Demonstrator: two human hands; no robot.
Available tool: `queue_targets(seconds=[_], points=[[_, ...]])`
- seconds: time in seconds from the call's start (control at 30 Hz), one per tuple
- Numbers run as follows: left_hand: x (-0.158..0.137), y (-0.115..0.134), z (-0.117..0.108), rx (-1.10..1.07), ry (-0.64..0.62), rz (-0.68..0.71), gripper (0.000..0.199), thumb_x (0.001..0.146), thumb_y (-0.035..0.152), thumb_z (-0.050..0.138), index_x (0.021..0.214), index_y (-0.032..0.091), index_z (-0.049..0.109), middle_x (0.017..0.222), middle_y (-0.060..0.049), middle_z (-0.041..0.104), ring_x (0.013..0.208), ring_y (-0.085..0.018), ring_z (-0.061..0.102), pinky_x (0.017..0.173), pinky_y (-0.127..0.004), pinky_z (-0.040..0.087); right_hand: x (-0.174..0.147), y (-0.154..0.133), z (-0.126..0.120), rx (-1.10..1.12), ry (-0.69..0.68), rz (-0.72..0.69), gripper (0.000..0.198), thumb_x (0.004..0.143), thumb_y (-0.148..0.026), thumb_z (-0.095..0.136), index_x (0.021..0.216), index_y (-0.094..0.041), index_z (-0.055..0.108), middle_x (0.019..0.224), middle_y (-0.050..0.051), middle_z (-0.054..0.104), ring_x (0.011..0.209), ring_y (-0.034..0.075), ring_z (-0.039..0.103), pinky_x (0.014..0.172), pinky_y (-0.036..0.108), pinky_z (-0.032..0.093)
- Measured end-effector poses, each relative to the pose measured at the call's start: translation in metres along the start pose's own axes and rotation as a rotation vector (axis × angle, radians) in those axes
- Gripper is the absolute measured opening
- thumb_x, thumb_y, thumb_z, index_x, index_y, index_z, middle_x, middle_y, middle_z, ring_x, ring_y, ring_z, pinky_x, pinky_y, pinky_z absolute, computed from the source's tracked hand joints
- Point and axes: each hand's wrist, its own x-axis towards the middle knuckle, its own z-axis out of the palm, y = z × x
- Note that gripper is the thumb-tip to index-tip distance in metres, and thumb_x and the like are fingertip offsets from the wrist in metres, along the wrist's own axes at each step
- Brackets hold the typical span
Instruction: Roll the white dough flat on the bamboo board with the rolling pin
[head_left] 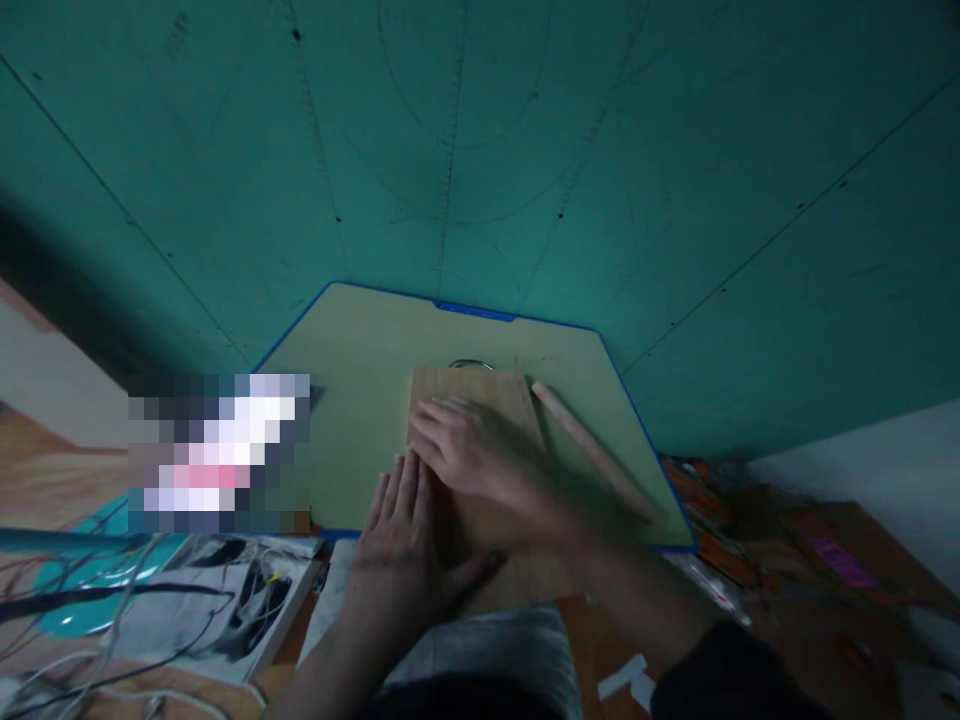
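A light wooden cutting board with a metal handle at its far end lies on a small pale table with a blue rim. My left hand rests along the board's left edge, fingers straight and thumb spread over the wood. Across the board's left part lies my right hand, slightly blurred, its fingers stretched to the left and a little bent. Nothing shows in either hand, though the undersides of both are hidden. To the right of the board is a slim wooden rolling pin.
A green wall panel with pencil marks rises behind the table. At left a pixelated patch covers something on the table. Cables and a white tray with cords are at lower left. Brown boxes sit at right.
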Motion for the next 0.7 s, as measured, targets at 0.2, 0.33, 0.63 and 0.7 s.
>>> queue_targets(seconds=[0.2, 0.33, 0.63, 0.7], points=[[0.0, -0.002, -0.003, 0.0, -0.028, 0.032, 0.109, 0.081, 0.066, 0.057, 0.155, 0.001, 0.011, 0.153, -0.032, 0.034, 0.139, -0.044, 0.04, 0.11, -0.058, 0.039, -0.097, -0.022, -0.009, 0.089, 0.137, -0.002, 0.04, 0.095, -0.024, 0.048, 0.132, -0.01, 0.055, 0.137, 0.014, 0.059, 0.133, 0.025, 0.048, 0.113, 0.043, 0.039], [0.003, 0.004, -0.008, -0.041, -0.022, -0.042, 0.115, 0.077, 0.077, 0.054, 0.154, 0.001, 0.016, 0.153, -0.032, 0.035, 0.14, -0.044, 0.039, 0.112, -0.058, 0.037, -0.121, -0.012, -0.008, 0.053, 0.186, 0.075, 0.022, 0.095, -0.024, 0.048, 0.108, -0.015, 0.064, 0.111, 0.013, 0.068, 0.112, 0.026, 0.06, 0.096, 0.044, 0.051], [0.003, 0.004, -0.012, -0.048, -0.087, -0.019, 0.115, 0.075, 0.078, 0.053, 0.154, 0.003, 0.018, 0.156, -0.03, 0.031, 0.141, -0.046, 0.035, 0.11, -0.061, 0.038, 0.007, 0.058, 0.005, -0.09, 0.221, 0.356, 0.023, 0.09, -0.019, 0.046, 0.104, -0.019, 0.065, 0.12, 0.012, 0.061, 0.114, 0.027, 0.054, 0.102, 0.043, 0.042], [0.004, 0.005, -0.011, -0.04, -0.082, -0.016, 0.11, 0.078, 0.074, 0.053, 0.155, 0.003, 0.017, 0.156, -0.03, 0.031, 0.142, -0.045, 0.035, 0.11, -0.061, 0.038, 0.026, 0.065, 0.004, -0.088, 0.211, 0.458, 0.024, 0.091, -0.021, 0.046, 0.106, -0.019, 0.066, 0.12, 0.012, 0.062, 0.114, 0.026, 0.055, 0.101, 0.042, 0.043]])
